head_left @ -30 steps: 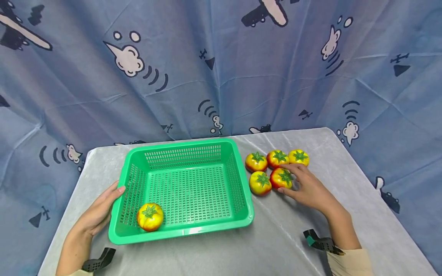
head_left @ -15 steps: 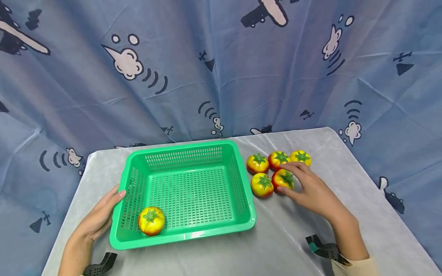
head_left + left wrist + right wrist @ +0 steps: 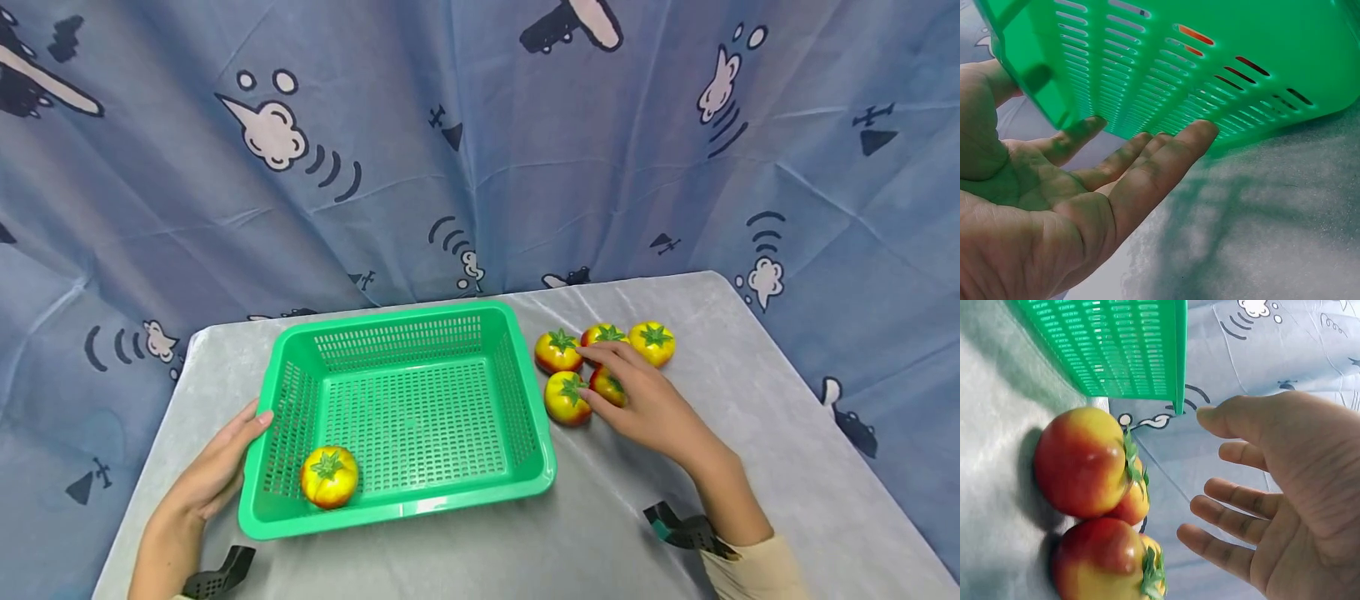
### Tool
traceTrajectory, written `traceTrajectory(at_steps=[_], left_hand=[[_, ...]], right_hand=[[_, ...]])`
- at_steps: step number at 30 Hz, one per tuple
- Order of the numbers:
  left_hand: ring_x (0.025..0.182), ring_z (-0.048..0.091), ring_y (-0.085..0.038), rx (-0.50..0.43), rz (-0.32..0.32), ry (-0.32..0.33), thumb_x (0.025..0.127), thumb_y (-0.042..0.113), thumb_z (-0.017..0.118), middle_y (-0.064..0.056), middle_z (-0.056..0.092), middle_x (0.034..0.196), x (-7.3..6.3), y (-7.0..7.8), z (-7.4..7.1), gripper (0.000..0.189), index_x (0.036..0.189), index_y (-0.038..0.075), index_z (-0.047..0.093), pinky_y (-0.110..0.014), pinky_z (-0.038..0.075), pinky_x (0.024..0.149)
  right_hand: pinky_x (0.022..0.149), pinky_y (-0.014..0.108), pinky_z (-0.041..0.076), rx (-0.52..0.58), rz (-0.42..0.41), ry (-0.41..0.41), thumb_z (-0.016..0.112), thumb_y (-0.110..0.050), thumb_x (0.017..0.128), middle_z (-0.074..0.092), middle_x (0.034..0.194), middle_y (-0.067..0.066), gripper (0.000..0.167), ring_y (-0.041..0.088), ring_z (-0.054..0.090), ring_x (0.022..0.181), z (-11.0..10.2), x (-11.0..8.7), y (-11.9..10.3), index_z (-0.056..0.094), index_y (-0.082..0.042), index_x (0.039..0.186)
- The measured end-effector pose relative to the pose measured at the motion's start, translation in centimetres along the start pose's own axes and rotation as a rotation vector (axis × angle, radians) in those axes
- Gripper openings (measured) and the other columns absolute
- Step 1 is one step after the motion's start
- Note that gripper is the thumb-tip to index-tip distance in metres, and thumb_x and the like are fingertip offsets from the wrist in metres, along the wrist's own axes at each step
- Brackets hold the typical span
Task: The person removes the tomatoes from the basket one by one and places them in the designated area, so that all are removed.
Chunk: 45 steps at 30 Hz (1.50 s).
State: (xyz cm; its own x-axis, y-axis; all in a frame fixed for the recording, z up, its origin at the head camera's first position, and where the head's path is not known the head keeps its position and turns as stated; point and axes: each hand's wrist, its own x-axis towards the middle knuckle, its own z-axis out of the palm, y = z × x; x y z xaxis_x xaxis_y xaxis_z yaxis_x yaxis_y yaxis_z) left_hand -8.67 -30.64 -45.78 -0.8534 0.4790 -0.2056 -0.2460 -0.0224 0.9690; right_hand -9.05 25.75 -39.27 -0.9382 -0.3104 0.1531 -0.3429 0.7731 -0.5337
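A green plastic basket [image 3: 416,505] stands on the table, with one red-and-yellow tomato [image 3: 329,477] in its near left corner. At the basket's left end my left hand [image 3: 212,471] holds the side, thumb over the rim and fingers against the outer wall. To the right of the basket sit several more tomatoes in two rows. My right hand [image 3: 651,407] hovers over them with fingers spread, partly covering one tomato [image 3: 606,385]. Its fingertips come near the front left tomato [image 3: 567,398]; in the right wrist view the palm [image 3: 1310,550] holds nothing.
A pale grey cloth covers the table [image 3: 750,400]. Behind it hangs a blue patterned curtain [image 3: 480,150]. Another tomato [image 3: 652,343] sits at the far right of the back row.
My right hand has let go of the front right tomato and shifted left above the group, toward the front left one. My left hand stays on the basket.
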Motion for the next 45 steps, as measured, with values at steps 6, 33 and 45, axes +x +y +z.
traceTrajectory(at_steps=[6,33,45], left_hand=[[0.119,0.071,-0.012,-0.002,0.003,0.001,0.118,0.026,0.028,0.01,0.068,0.132,-0.1,0.0,0.0,0.067,0.168,0.0,-0.01,-0.035,0.064,0.095],[0.117,0.071,-0.01,0.006,-0.015,0.016,0.118,0.028,0.03,0.013,0.068,0.131,0.3,0.4,0.3,0.072,0.166,-0.002,-0.014,-0.035,0.064,0.094],[0.117,0.072,-0.011,-0.014,0.008,0.0,0.118,0.026,0.029,0.011,0.069,0.131,0.2,0.1,-0.1,0.068,0.168,0.0,-0.011,-0.035,0.064,0.093]], right_hand=[[0.111,0.065,0.05,0.009,-0.016,-0.031,0.076,-0.019,0.099,0.057,0.149,0.012,0.053,0.037,0.057,0.136,0.0,0.7,-1.1,0.059,-0.014,0.149],[0.112,0.055,0.053,0.062,-0.152,-0.128,0.074,-0.025,0.101,0.054,0.154,0.01,0.056,0.03,0.06,0.135,0.5,4.6,-5.8,0.056,-0.009,0.151],[0.117,0.055,0.049,-0.014,-0.185,-0.237,0.072,-0.033,0.102,0.052,0.157,0.009,0.057,0.032,0.055,0.144,0.5,6.0,-8.4,0.055,-0.016,0.153]])
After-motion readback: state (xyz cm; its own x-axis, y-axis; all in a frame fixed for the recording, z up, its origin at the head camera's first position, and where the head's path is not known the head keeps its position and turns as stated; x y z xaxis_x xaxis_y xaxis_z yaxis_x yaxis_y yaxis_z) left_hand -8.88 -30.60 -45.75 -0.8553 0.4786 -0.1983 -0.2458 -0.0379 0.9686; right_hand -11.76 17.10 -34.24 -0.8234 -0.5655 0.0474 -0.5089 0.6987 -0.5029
